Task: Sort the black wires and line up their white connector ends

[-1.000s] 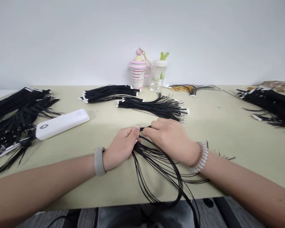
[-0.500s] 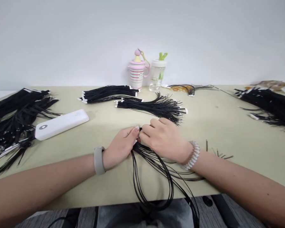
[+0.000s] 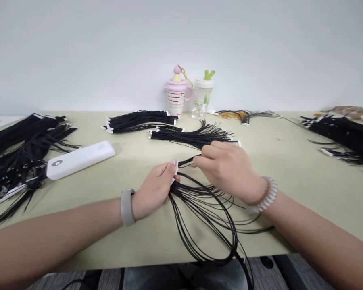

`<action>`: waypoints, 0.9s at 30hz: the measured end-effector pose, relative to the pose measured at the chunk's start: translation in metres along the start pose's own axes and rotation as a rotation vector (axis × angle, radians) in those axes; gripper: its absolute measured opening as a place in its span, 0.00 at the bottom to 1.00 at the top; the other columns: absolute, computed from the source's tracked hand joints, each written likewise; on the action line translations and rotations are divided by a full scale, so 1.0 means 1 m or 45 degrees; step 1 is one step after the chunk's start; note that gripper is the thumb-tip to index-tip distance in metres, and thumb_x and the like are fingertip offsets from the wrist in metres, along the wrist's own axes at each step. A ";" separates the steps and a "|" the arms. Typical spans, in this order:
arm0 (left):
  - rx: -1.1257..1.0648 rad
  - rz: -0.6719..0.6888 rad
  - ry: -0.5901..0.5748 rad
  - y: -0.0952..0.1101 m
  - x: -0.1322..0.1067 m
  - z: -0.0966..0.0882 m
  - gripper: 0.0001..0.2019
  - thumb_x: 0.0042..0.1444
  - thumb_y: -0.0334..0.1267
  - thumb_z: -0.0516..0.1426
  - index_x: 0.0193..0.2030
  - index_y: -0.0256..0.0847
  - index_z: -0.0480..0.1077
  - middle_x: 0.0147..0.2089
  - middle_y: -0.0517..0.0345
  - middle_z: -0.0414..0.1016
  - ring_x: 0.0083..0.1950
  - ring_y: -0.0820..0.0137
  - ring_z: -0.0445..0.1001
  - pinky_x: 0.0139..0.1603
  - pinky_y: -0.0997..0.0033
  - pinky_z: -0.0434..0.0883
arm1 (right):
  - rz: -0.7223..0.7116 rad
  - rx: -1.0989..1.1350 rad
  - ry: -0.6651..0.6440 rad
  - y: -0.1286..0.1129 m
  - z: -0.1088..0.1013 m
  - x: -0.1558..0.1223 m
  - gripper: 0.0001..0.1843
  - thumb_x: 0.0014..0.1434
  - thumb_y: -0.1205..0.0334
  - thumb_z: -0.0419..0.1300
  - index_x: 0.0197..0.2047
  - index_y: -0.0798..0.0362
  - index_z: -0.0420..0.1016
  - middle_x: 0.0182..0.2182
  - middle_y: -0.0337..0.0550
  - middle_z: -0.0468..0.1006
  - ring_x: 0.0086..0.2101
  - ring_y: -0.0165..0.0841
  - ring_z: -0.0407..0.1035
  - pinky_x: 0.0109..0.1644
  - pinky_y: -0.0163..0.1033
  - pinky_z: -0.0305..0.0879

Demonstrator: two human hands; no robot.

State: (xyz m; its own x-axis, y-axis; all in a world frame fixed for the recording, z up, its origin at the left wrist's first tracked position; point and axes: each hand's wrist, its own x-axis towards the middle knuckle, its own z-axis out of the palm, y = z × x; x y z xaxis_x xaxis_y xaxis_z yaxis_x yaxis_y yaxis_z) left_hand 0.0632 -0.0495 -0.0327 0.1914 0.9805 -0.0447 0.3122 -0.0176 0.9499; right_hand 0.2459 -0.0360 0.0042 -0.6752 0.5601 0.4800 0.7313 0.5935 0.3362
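Note:
Between my hands is a bundle of thin black wires [image 3: 199, 201] with a white connector [image 3: 176, 169] at its end. My left hand [image 3: 154, 187] pinches that connector between thumb and fingers. Closed around a few black wires [image 3: 186, 161] that run out of the connector, my right hand [image 3: 226, 169] is a short way to the right of the left one. The other wires loop down over the table's front edge, above my lap. The fingertips of my right hand are partly hidden.
Bundles of black wires lie at the left [image 3: 21, 149], the back [image 3: 142, 121], the middle [image 3: 187, 137] and the right [image 3: 345, 133]. A white power bank [image 3: 81, 159] rests at the left. A pink-lidded cup [image 3: 176, 98] and a clear bottle [image 3: 202, 96] stand by the wall.
My right hand has moved right, away from my left hand, drawing out a few wires from the connector. The hanging wire loop has widened to the right. My left hand has stayed nearly still.

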 end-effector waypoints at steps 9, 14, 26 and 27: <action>-0.353 -0.164 0.201 -0.002 0.007 0.000 0.18 0.53 0.55 0.48 0.28 0.41 0.60 0.24 0.61 0.59 0.21 0.75 0.59 0.18 0.73 0.62 | 0.534 0.745 -0.424 0.069 -0.008 -0.012 0.20 0.58 0.47 0.50 0.32 0.55 0.72 0.23 0.38 0.70 0.24 0.25 0.61 0.28 0.32 0.54; -0.350 -0.144 0.249 0.004 0.006 -0.001 0.18 0.55 0.54 0.46 0.27 0.41 0.58 0.23 0.62 0.57 0.21 0.75 0.57 0.19 0.73 0.61 | 0.220 0.960 -0.967 0.065 -0.018 -0.017 0.19 0.61 0.54 0.47 0.25 0.56 0.69 0.22 0.36 0.67 0.23 0.24 0.57 0.28 0.31 0.54; 0.038 0.071 0.268 0.002 -0.003 0.001 0.18 0.56 0.53 0.46 0.25 0.40 0.59 0.21 0.63 0.61 0.21 0.74 0.59 0.20 0.73 0.60 | 0.036 1.343 -0.690 0.000 -0.020 -0.002 0.20 0.64 0.57 0.42 0.26 0.57 0.63 0.21 0.35 0.64 0.23 0.22 0.56 0.28 0.29 0.54; 0.066 0.092 0.281 0.003 -0.003 0.001 0.18 0.57 0.52 0.46 0.25 0.40 0.59 0.21 0.63 0.61 0.21 0.74 0.59 0.21 0.73 0.60 | 0.058 1.328 -0.620 -0.004 -0.017 -0.002 0.20 0.64 0.56 0.42 0.26 0.57 0.63 0.21 0.35 0.64 0.23 0.22 0.55 0.28 0.29 0.54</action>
State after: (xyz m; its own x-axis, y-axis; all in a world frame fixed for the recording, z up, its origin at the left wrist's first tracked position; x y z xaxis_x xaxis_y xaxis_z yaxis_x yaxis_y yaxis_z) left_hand 0.0642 -0.0527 -0.0297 0.0084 0.9952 0.0972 0.3533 -0.0939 0.9308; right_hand 0.2458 -0.0491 0.0162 -0.7819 0.6224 0.0344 0.4736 0.6290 -0.6164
